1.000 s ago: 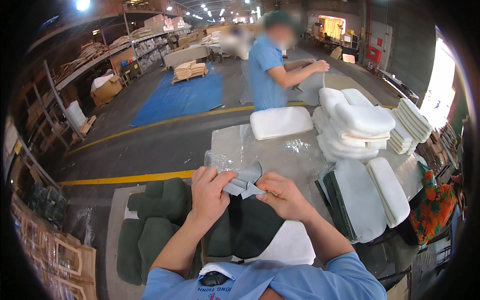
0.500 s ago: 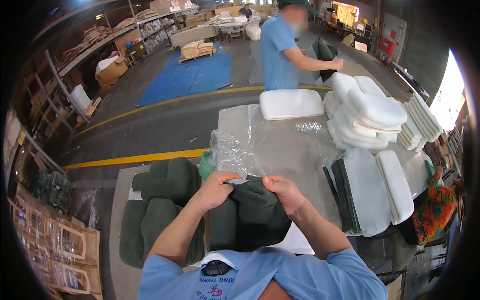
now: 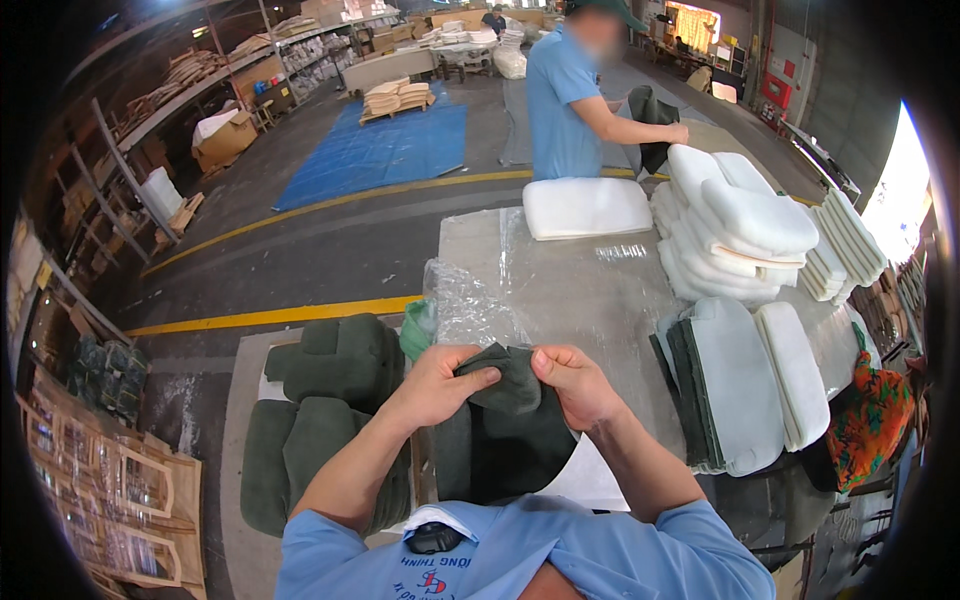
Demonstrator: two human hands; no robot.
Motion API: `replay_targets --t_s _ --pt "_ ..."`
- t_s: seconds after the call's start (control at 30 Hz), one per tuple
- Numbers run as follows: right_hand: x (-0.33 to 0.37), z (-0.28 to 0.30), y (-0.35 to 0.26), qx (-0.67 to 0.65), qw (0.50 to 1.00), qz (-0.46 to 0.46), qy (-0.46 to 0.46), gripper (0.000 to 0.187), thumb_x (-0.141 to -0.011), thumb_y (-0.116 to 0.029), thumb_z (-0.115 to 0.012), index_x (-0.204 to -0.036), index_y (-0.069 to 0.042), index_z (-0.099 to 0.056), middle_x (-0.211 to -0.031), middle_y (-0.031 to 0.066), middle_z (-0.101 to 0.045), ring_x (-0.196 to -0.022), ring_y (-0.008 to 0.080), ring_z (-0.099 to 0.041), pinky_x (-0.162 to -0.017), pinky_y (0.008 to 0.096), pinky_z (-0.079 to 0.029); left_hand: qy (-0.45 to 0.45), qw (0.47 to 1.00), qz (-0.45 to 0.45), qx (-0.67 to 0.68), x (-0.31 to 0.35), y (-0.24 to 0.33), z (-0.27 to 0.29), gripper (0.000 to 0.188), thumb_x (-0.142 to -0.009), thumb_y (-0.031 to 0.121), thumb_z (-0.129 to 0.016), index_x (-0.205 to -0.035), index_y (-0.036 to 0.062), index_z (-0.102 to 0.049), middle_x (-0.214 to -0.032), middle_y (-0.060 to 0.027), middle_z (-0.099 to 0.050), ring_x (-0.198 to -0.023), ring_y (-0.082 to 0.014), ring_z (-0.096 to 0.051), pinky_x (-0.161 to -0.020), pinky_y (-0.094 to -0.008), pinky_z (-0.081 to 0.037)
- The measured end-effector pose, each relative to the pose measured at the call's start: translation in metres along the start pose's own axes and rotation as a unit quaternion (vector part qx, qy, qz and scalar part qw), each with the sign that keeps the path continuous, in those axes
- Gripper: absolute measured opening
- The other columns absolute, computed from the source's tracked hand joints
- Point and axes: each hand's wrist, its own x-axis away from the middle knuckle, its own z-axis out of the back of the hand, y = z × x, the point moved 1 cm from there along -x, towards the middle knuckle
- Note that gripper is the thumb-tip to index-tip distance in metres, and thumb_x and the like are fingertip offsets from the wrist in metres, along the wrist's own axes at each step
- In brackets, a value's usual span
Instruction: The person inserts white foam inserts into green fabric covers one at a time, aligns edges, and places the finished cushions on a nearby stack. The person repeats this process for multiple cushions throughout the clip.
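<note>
A dark green fabric cushion cover (image 3: 520, 440) hangs in front of my chest, over the near edge of the table. My left hand (image 3: 440, 380) pinches its upper edge on the left, the thumb lying on the cloth. On the right, my right hand (image 3: 575, 385) grips the same edge between thumb and fingers. A fold of the cloth bulges between both hands. To the left lie dark green covered cushions (image 3: 335, 360) in a cluster. A white sheet (image 3: 588, 480) shows below my right wrist.
Clear plastic film (image 3: 470, 300) lies on the grey table (image 3: 580, 280). White foam pads (image 3: 740, 215) are piled at the right, with a single pad (image 3: 588, 208) farther back. Grey and green covers (image 3: 735, 385) lie nearer. Across the table a co-worker (image 3: 565, 110) handles dark fabric.
The cloth edge between my hands has been turned, and its fold now stands higher. My left thumb has come over the cloth. The co-worker's fabric has shifted slightly.
</note>
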Motion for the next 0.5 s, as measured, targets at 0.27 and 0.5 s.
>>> replay_targets --t_s 0.27,0.5 --pt "-0.006 0.003 -0.017 0.046 0.998 0.048 0.002 0.030 -0.107 -0.031 -0.068 -0.111 -0.002 -0.070 -0.102 0.0050 -0.075 -0.090 0.0156 -0.073 -0.084 0.0334 -0.060 -0.058 0.992 -0.107 -0.022 0.010 0.014 -0.011 0.028 -0.096 0.017 -0.076 -0.119 0.0015 -0.073 -0.101 -0.0123 -0.076 -0.098 -0.0187 -0.071 -0.090 -0.0354 -0.054" --pt "0.003 -0.015 0.007 0.615 0.745 0.225 0.130 0.075 -0.076 -0.036 -0.097 -0.131 -0.002 -0.058 -0.124 0.0129 -0.067 -0.101 0.0215 -0.069 -0.094 0.0373 -0.055 0.201 0.949 -0.113 -0.216 0.015 -0.019 0.010 0.023 -0.089 0.004 -0.071 -0.112 0.0017 -0.071 -0.120 -0.0195 -0.072 -0.108 -0.0348 -0.071 -0.093 -0.0374 -0.053"
